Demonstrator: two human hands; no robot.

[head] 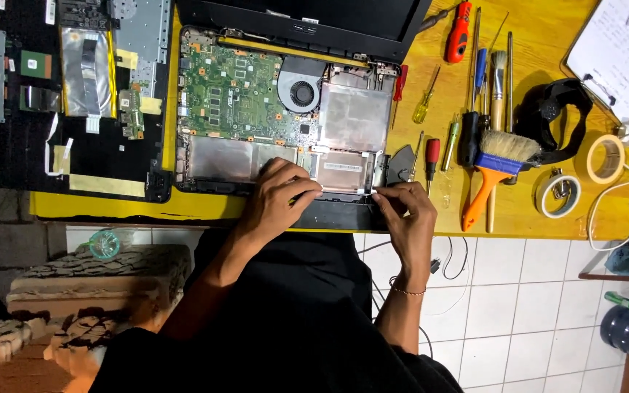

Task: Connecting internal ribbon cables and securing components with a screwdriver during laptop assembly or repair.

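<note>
An opened laptop base lies on the yellow table, its green circuit board and round fan exposed. My left hand rests on the laptop's near edge, fingers curled over the metal plate, pinching a thin yellow-tipped tool. My right hand grips the near right corner of the casing, fingertips pressed on a slim part there. What exactly sits under the fingers is hidden.
A removed black keyboard cover lies to the left. Screwdrivers, brushes, tape rolls, a black strap and a clipboard fill the table's right side. White tiled floor and a patterned cushion lie below.
</note>
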